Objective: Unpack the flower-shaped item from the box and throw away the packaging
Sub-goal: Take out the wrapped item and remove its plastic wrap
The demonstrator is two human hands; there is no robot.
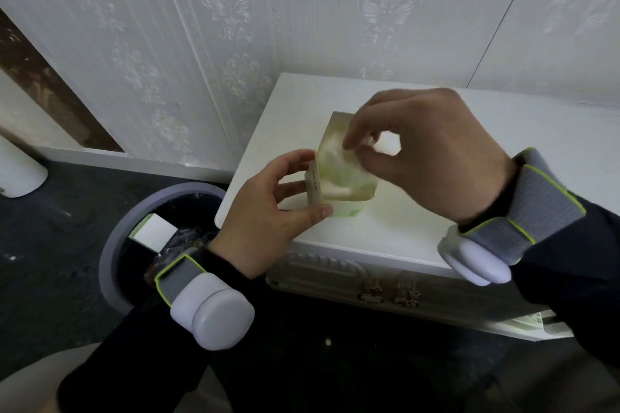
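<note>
White cabinet top: left hand grips the pale green box; right hand pinches something blurred, perhaps wrapping, at its top.

patterned wallpaper, white cabinet, dark floor.

2 hands, 2 boxes (1 binned), 1 bin

Matt cardboard box; glossy white cabinet top
</note>
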